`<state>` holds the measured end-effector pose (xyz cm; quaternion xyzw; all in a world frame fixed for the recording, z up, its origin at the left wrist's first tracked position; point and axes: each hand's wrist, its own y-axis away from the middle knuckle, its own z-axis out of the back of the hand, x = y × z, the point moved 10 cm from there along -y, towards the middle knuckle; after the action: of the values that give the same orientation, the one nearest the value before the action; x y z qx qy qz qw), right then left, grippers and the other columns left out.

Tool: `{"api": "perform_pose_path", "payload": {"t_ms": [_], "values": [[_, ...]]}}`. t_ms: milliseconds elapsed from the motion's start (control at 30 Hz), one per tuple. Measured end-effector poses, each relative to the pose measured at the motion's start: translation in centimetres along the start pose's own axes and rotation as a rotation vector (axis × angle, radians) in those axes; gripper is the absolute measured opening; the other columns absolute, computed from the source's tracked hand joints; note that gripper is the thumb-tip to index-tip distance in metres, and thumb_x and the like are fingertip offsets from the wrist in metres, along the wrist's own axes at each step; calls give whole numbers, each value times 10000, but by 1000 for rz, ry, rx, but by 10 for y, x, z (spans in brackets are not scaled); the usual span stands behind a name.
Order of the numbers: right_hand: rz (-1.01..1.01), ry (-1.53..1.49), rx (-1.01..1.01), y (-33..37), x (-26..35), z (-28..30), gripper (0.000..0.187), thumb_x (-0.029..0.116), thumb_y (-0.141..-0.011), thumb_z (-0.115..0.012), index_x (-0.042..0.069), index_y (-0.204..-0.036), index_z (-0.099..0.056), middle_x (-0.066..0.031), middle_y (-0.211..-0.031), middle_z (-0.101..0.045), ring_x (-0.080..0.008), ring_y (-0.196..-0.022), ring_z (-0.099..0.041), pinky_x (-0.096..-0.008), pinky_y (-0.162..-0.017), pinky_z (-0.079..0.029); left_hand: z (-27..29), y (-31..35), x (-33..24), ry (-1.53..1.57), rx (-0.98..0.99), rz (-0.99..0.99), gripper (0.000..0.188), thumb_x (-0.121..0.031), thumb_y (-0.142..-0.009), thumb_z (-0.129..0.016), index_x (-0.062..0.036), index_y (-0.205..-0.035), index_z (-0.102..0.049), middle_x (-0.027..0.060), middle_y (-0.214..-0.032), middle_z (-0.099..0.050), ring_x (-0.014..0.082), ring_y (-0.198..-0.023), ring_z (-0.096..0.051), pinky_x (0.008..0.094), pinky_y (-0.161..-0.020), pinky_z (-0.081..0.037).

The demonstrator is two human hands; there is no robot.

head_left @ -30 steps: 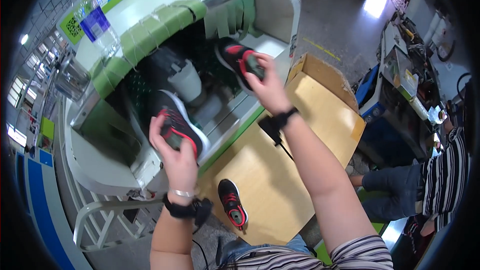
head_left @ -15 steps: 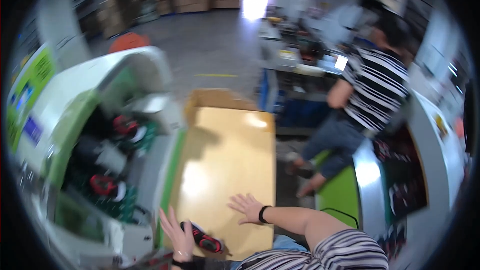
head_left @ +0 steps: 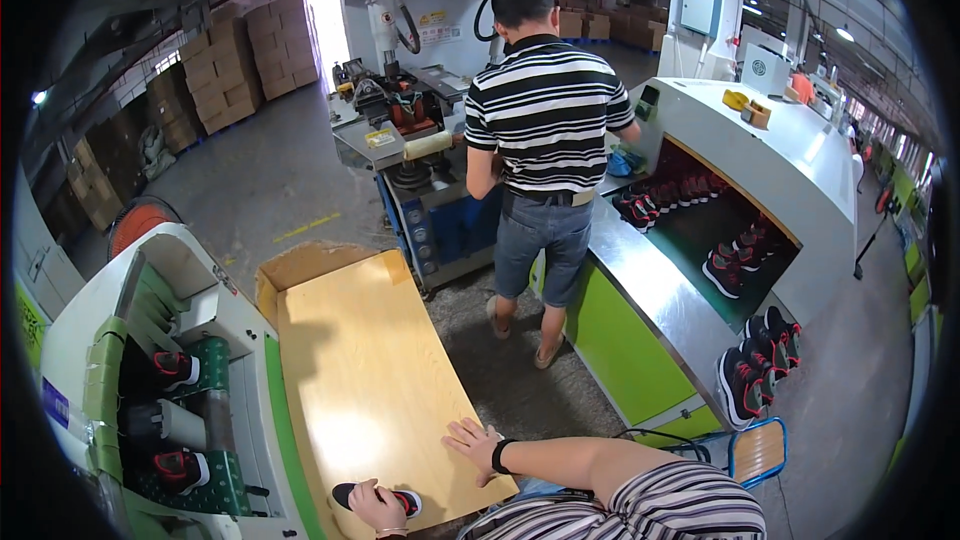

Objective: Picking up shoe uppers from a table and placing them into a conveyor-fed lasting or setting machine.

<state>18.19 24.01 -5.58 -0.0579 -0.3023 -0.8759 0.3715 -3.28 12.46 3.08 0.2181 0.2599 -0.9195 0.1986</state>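
Note:
A black sneaker (head_left: 409, 503) with red trim and a white sole lies at the near end of the wooden tabletop (head_left: 370, 360). My left hand (head_left: 377, 507) is closed over its middle, hiding that part; the toe and heel ends show on either side. To the right, my right hand (head_left: 470, 448), a black band on its wrist, lies flat on the tabletop near its right edge. Its fingers are stretched out and it holds nothing.
At left, a machine (head_left: 95, 340) has sneakers on a green belt (head_left: 215, 475). A person (head_left: 545, 120) in a striped shirt stands ahead at another machine (head_left: 420, 155). On the right, a metal-topped counter (head_left: 655, 305) bears sneakers (head_left: 745, 380) beside a machine opening.
My left hand, open beside the sneaker before, is now closed over it. The right hand stays spread on the tabletop. My view has swung right, and the person now stands upright with their back to me.

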Motion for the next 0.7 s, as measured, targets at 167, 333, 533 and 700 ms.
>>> {"api": "perform_pose_path", "payload": {"t_ms": [167,333,533,700], "values": [[-42,-60,41,-1,-11,-5,1352,428,-551,-900,278,-1542,7,-77,-1610,110,-356,-1474,72,-712,-1051,-249,4,-2,-10,21,-105,-103,99,-67,-763,-529,-19,-821,-593,142,-821,-579,355,-823,-504,457,-786,-386],[-63,-27,77,-3,-6,-1,1361,427,-548,-903,285,-1542,16,-63,-1609,131,-344,-1474,86,-721,-1043,-245,5,-4,-8,-18,-107,-92,114,-72,-764,-533,-20,-837,-604,132,-832,-585,347,-844,-514,453,-801,-389],[-82,-15,82,-5,-8,-4,1386,441,-528,-906,287,-1541,28,-50,-1610,131,-329,-1476,90,-716,-1040,-255,3,-1,-6,-18,-107,-104,115,-74,-761,-538,-18,-837,-605,140,-838,-583,347,-848,-514,450,-802,-386],[-95,-18,100,-7,-8,-5,1406,462,-510,-906,287,-1539,36,-40,-1610,129,-319,-1475,91,-714,-1045,-256,8,-3,-9,-83,-102,-118,176,-130,-771,-548,-20,-869,-644,171,-868,-618,378,-853,-540,483,-801,-416]]}}
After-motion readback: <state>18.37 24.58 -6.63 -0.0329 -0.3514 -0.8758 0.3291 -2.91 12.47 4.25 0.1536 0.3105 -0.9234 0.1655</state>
